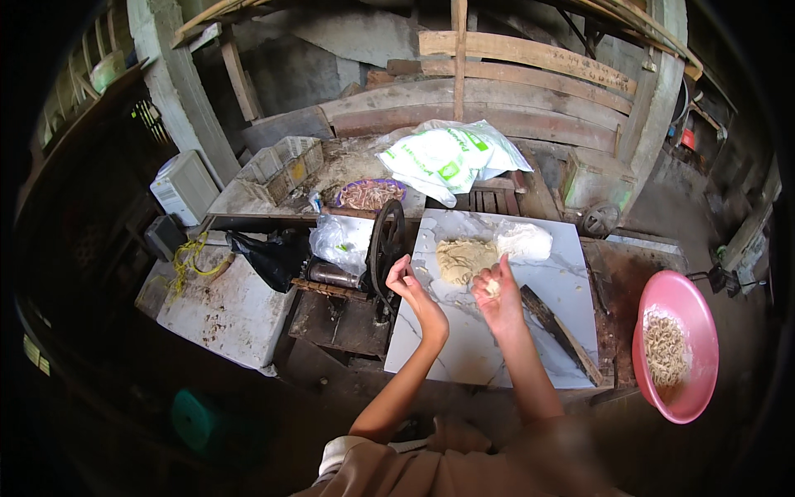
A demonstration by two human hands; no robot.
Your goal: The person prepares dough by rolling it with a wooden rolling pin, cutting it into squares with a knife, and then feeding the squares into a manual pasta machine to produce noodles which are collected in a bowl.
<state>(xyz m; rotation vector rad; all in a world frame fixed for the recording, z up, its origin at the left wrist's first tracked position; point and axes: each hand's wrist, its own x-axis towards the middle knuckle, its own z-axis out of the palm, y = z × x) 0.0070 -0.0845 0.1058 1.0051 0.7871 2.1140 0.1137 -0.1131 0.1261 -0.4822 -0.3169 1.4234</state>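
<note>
Brown shirt (414, 468) cloth fills the near edge, and from it both forearms reach toward the far side over a white, grey-veined slab (571, 298). With my right hand (494, 305) I grip a small pale lump (493, 288), fingers curled round it and thumb pointing far; it sits just nearer than the dough (462, 261), and is too small and covered for me to tell its long axis. My left hand (416, 300), near the slab's left edge, has its fingers bent and pointing far; I cannot tell whether it holds anything.

The dough lies flattened on the slab, a little longer left to right, its right end against a white powder heap (524, 241). Right of my right hand, a dark wooden bar (561, 335) lies slantwise, one end far left, the other near right. Left of the slab stands a black wheel (373, 257). Farther right, a pink basin (702, 331) holds pale, twisted pieces (665, 352).

Beyond the slab, a white sack (422, 157) bears bright green print. Dark marks run along the top wooden slat (530, 56) behind, too small to read.
</note>
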